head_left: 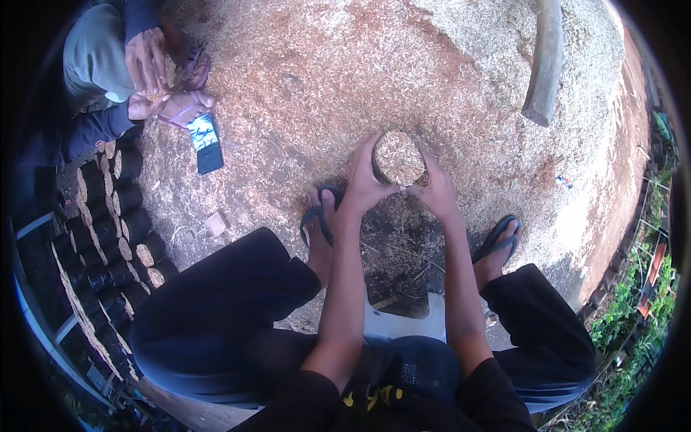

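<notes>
Between my two hands stands a round black bag (400, 157), filled to the top with pale husk or shavings. My left hand (362, 183) wraps its left side, and my right hand (437, 189) wraps its right side. Both thumbs meet at the near edge of the bag. My fingers are partly hidden behind its far sides. The bag is just beyond my feet, over ground covered in loose husk (302, 93).
At the upper left, another person's hands (147, 72) are close together near a flat dark and blue-white item (205, 144). Filled black bags (122, 216) stand in rows at left. A wooden log (545, 65) lies at upper right, and green plants (633, 302) grow at the right edge.
</notes>
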`<action>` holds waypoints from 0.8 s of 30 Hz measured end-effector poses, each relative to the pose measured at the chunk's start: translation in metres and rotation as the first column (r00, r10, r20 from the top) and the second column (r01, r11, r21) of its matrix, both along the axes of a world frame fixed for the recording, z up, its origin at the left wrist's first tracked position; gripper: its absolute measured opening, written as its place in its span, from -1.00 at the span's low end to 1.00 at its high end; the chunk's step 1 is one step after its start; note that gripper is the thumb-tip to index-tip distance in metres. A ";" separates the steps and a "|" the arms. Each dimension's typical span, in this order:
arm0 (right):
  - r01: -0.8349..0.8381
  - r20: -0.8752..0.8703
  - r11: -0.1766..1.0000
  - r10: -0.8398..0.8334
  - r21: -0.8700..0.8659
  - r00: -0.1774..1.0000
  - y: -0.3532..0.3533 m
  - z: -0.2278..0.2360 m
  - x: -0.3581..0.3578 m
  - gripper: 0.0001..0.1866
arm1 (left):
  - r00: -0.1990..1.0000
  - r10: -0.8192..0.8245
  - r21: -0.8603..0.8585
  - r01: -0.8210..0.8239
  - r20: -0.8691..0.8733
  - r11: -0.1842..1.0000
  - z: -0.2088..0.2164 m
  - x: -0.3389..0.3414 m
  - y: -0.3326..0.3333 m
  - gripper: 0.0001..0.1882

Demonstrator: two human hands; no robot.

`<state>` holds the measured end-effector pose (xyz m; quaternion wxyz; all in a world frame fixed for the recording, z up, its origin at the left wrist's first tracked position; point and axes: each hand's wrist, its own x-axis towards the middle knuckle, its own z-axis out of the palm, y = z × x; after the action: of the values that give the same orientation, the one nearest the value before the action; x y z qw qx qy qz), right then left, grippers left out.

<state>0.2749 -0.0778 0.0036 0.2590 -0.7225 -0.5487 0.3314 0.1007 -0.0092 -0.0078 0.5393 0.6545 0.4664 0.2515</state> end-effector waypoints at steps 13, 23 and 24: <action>0.017 -0.238 0.938 0.070 0.346 0.969 0.057 0.145 -0.062 -0.13 | 0.943 0.036 0.257 -0.127 0.331 0.958 0.158 -0.058 0.049 0.39; -0.079 -0.407 0.841 0.339 0.535 0.848 0.061 0.251 -0.168 -0.08 | 0.886 0.065 0.286 -0.217 0.458 0.933 0.297 -0.180 0.052 0.21; -0.072 -0.442 0.831 0.365 0.552 0.819 0.060 0.257 -0.175 -0.09 | 0.887 0.051 0.278 -0.198 0.458 0.940 0.309 -0.195 0.053 0.19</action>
<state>0.1000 -0.0176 0.2603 0.5410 -0.4362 -0.6053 0.3882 -0.0938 0.0441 0.3007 0.5015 0.6260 0.3258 0.5005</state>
